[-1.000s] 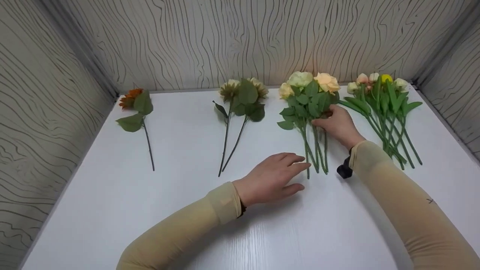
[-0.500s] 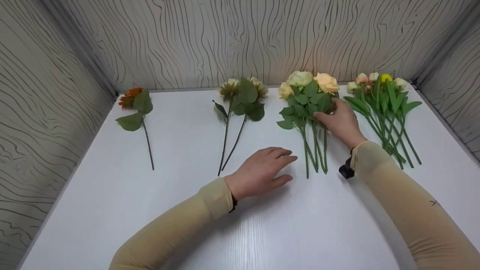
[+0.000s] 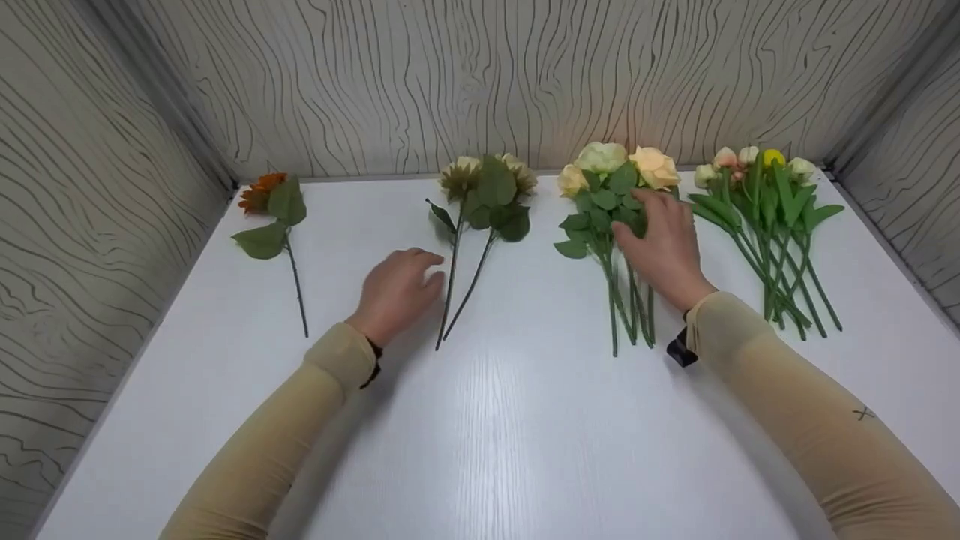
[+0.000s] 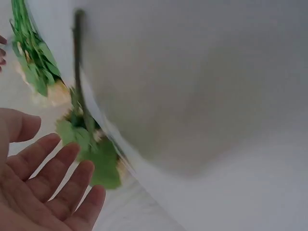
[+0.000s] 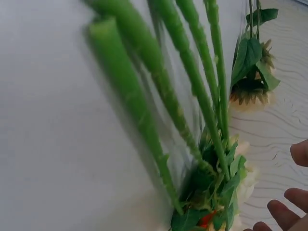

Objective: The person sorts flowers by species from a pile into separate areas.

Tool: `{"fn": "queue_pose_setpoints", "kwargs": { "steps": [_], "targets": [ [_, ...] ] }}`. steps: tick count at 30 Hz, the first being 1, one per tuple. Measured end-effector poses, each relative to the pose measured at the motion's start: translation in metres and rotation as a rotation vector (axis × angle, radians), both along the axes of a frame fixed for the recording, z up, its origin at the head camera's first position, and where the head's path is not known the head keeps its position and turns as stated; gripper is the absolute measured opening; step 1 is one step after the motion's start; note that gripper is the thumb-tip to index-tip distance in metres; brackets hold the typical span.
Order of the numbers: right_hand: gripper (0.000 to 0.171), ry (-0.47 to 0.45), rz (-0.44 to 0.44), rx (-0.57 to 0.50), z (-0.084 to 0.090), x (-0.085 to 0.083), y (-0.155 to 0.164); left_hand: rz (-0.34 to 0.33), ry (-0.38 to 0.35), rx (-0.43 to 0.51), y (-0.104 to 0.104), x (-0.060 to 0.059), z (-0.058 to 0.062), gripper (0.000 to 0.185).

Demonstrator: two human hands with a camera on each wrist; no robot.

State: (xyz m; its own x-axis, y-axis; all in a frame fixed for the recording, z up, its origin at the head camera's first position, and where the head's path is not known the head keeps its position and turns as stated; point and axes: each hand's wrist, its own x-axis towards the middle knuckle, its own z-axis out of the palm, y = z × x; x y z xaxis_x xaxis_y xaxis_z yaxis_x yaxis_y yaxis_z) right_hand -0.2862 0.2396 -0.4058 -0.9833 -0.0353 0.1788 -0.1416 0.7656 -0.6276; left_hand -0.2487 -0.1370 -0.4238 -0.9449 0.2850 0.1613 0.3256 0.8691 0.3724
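Beside the two pale sunflower-like flowers [image 3: 457,251], my left hand [image 3: 397,292] hovers at the left of their dark stems, holding nothing. Its spread fingers [image 4: 72,154] show in the left wrist view, with the flower heads beyond them. Over the leaves of the rose bunch [image 3: 602,160], cream and peach in colour, my right hand [image 3: 664,247] has its fingers apart from the thumb. In the right wrist view, its relaxed fingertips [image 5: 284,211] are at the right edge, and the green rose stems [image 5: 134,101] lie on the table, outside the hand.
A bunch of tulips [image 3: 780,199] with crossed green stems lies at the right. An orange sunflower [image 3: 262,193] on one stem lies at the far left of the white table [image 3: 480,450]. A wood-patterned wall [image 3: 420,82] rises right behind the flower heads.
My left hand has moved left and away, from near the rose stems to beside the pale flowers. My right hand has shifted slightly left across the rose leaves. The flowers lie as before.
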Motion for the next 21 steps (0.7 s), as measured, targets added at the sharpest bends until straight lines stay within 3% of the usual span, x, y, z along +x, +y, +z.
{"fn": "queue_pose_setpoints", "kwargs": {
  "steps": [6,12,16,21],
  "targets": [
    [0.052,-0.009,0.150,0.022,-0.005,0.016,-0.040,0.232,-0.048,-0.029,-0.074,-0.012,-0.003,0.029],
    [0.038,0.066,0.369,0.078,-0.010,0.044,-0.093,0.426,-0.112,-0.022,-0.128,-0.012,-0.003,0.028],
    [0.033,0.126,0.531,0.151,-0.013,0.063,-0.124,0.508,-0.172,0.013,-0.152,-0.008,-0.005,0.030],
    [0.029,0.176,0.693,0.183,-0.013,0.082,-0.153,0.555,-0.272,0.029,-0.170,-0.004,-0.006,0.033]
  ]
}}
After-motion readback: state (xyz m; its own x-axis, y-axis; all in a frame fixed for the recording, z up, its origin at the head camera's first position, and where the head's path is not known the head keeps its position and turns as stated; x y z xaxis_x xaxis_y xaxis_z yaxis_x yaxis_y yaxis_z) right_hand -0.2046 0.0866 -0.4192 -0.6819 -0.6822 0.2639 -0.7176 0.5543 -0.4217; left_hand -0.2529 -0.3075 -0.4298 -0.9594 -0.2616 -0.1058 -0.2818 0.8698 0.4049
